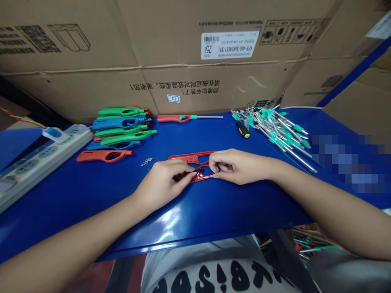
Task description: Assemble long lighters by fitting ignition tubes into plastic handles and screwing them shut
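Two red lighter shell halves lie one behind the other on the blue table. The far half [180,158] reaches under the fingers of my right hand [233,167]. Over the near half [195,179], thumb and index finger of my left hand [166,179] are pinched at its left part, beside a small dark piece [198,171]. A thin white wire [204,176] runs along this half toward my right fingertips. Those fingers are curled closed at the right end of the shell; what they grip is mostly hidden.
Green, blue and orange lighter shells [122,132] are piled at the left, near a power strip [45,152]. Small screws [147,161] lie scattered. Behind are a red lighter with a metal tube [174,118], a screwdriver [243,130], a heap of metal tubes [281,130] and a cardboard wall [180,49].
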`<state>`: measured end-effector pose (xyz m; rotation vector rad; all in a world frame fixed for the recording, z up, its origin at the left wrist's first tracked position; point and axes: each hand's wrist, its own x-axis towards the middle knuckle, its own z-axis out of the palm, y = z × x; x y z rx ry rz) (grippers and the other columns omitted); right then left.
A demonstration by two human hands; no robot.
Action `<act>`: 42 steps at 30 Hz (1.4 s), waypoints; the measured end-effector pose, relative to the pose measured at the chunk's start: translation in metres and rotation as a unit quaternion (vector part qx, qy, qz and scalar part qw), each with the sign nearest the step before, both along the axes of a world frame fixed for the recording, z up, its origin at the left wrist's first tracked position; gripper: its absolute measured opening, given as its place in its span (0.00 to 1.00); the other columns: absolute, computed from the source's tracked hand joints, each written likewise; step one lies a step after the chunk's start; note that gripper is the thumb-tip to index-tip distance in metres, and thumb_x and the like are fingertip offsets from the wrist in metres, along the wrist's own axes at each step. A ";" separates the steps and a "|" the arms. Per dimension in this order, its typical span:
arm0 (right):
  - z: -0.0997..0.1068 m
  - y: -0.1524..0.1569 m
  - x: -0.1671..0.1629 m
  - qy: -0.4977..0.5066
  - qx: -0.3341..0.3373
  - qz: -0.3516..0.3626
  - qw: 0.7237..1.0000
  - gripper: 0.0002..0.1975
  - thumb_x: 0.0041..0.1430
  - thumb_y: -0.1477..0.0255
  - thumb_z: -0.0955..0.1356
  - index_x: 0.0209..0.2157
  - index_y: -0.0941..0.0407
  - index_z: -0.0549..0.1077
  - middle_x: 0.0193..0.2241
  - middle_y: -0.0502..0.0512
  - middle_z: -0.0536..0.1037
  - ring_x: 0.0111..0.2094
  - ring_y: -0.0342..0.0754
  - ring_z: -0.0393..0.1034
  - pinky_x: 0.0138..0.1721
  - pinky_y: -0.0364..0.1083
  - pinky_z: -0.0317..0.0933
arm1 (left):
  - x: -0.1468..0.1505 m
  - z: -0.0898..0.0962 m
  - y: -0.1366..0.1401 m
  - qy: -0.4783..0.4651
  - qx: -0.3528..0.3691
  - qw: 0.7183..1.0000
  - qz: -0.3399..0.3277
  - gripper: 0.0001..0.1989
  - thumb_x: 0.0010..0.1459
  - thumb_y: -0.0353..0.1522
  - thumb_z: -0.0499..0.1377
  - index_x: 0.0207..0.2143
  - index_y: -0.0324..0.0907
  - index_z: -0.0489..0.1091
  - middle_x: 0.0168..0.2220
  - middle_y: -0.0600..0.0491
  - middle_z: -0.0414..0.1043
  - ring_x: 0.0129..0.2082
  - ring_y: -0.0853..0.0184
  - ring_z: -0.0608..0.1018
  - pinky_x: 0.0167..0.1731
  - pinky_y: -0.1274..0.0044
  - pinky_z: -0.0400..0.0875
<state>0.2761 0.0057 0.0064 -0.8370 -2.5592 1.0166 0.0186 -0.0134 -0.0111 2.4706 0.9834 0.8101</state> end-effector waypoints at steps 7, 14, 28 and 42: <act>0.001 0.000 -0.001 -0.004 -0.002 -0.005 1.000 0.05 0.58 0.80 0.67 0.34 0.57 0.68 0.29 0.46 0.68 0.25 0.39 0.57 0.30 0.40 0.52 | 0.000 0.000 -0.001 0.011 0.016 1.000 -0.009 0.08 0.65 0.28 0.60 0.38 0.39 0.80 0.35 0.50 0.82 0.35 0.65 0.83 0.37 0.75 0.77; -0.001 -0.001 0.000 -0.006 0.010 0.005 1.000 0.06 0.57 0.81 0.66 0.33 0.56 0.67 0.29 0.46 0.68 0.25 0.38 0.57 0.30 0.40 0.52 | -0.006 0.003 -0.007 0.149 0.084 0.985 -0.025 0.13 0.69 0.31 0.54 0.44 0.38 0.79 0.42 0.47 0.80 0.42 0.59 0.82 0.43 0.68 0.79; -0.001 -0.002 -0.002 -0.022 0.026 0.007 0.999 0.05 0.58 0.80 0.66 0.33 0.56 0.67 0.29 0.47 0.68 0.26 0.39 0.57 0.29 0.40 0.52 | 0.008 0.006 -0.040 0.330 0.212 0.919 0.032 0.16 0.70 0.30 0.51 0.52 0.30 0.73 0.41 0.40 0.75 0.39 0.55 0.77 0.35 0.66 0.75; 0.000 -0.008 -0.010 -0.101 0.072 -0.087 0.988 0.09 0.69 0.70 0.63 0.35 0.57 0.72 0.31 0.53 0.77 0.30 0.44 0.66 0.33 0.43 0.53 | -0.001 -0.005 -0.016 0.096 0.000 0.995 0.005 0.17 0.67 0.31 0.58 0.58 0.41 0.69 0.47 0.45 0.72 0.48 0.58 0.76 0.49 0.64 0.76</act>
